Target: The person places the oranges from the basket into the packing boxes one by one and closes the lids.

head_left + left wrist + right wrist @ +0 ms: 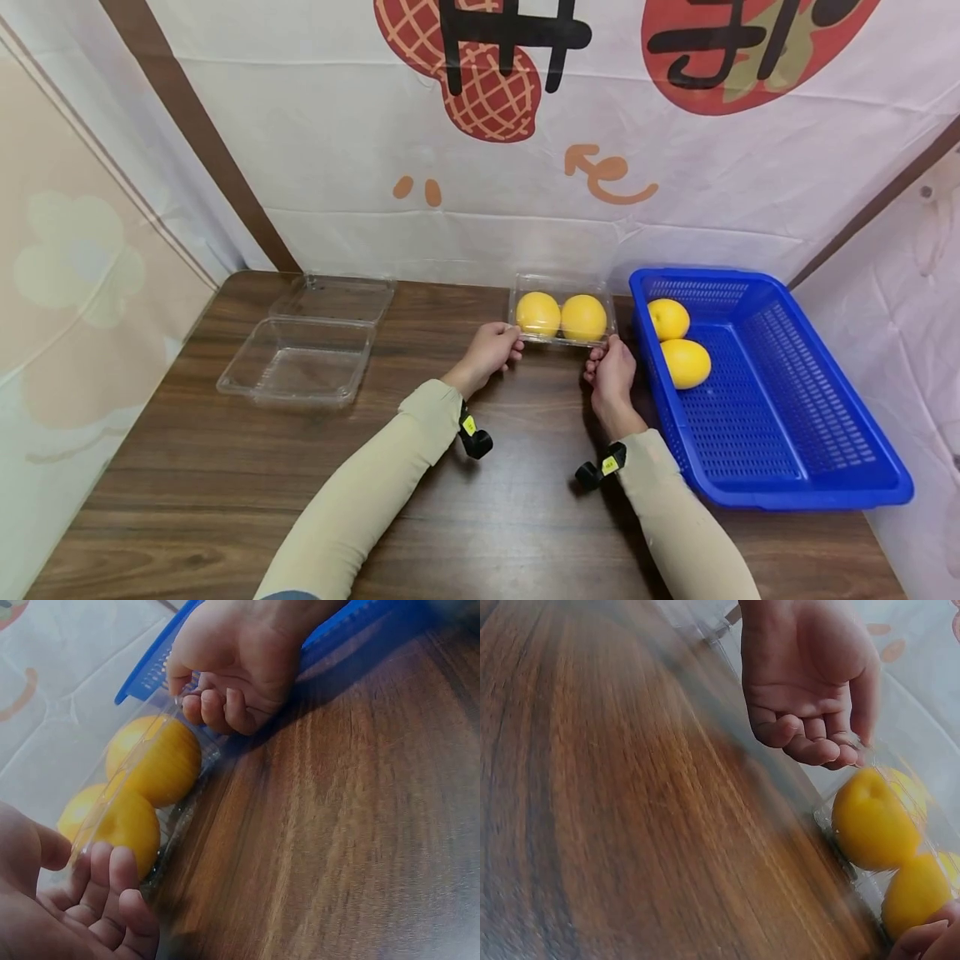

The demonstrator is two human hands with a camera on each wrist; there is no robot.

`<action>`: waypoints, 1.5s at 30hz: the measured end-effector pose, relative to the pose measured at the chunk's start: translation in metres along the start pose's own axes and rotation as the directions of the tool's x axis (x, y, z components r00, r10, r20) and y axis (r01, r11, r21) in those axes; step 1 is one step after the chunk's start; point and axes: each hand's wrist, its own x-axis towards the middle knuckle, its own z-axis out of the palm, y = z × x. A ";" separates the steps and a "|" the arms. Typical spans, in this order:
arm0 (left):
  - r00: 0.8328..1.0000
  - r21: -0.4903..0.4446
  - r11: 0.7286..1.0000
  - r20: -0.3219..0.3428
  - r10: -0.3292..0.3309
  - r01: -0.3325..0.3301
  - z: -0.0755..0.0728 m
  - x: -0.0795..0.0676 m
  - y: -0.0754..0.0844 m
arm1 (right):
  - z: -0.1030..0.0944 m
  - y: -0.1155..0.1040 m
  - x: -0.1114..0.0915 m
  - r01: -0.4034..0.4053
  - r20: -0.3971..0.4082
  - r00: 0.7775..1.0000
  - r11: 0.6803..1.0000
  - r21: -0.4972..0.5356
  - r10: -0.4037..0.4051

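The step in hand looks like closing the clear box [559,340], with two yellow fruits [537,314] sitting side by side inside it. The left hand [491,348] pinches the front left corner of its rim between thumb and curled fingers; the right hand [613,371] pinches the front right corner in the same way. Whether the lid has snapped fully shut I cannot tell, since the plastic is so see-through.

The next move probably calls for even pressure at both corners until the edges lock, then letting go without tipping the box.

The box lies on the counter [525,517], near the back edge, directly between the two hands and just ahead of them. Each grip touches only a corner, so the fruits rest behind the front rim, clear of the palms.

Just right of the box stands a blue basket [787,400] with two loose fruits [686,363] along its left wall. Well apart to the left, an open box [300,367] of the same clear plastic lies with its lid folded back.
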 end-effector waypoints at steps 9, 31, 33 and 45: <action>1.000 0.020 1.000 0.002 0.008 -0.008 0.000 0.001 -0.001 | -0.002 0.001 0.001 0.018 -0.009 1.000 0.999 -0.044 -0.018; 0.998 0.081 0.996 0.049 -0.032 0.028 -0.007 -0.003 0.007 | -0.005 0.001 0.003 0.013 -0.009 1.000 0.994 -0.105 -0.014; 0.998 0.105 0.994 0.056 -0.032 0.026 -0.010 -0.004 0.008 | -0.005 0.001 0.003 0.012 -0.008 1.000 0.994 -0.109 -0.013; 0.996 0.224 0.975 0.089 -0.018 -0.002 -0.024 -0.009 0.026 | -0.004 0.004 0.005 0.018 -0.005 1.000 0.995 -0.094 -0.019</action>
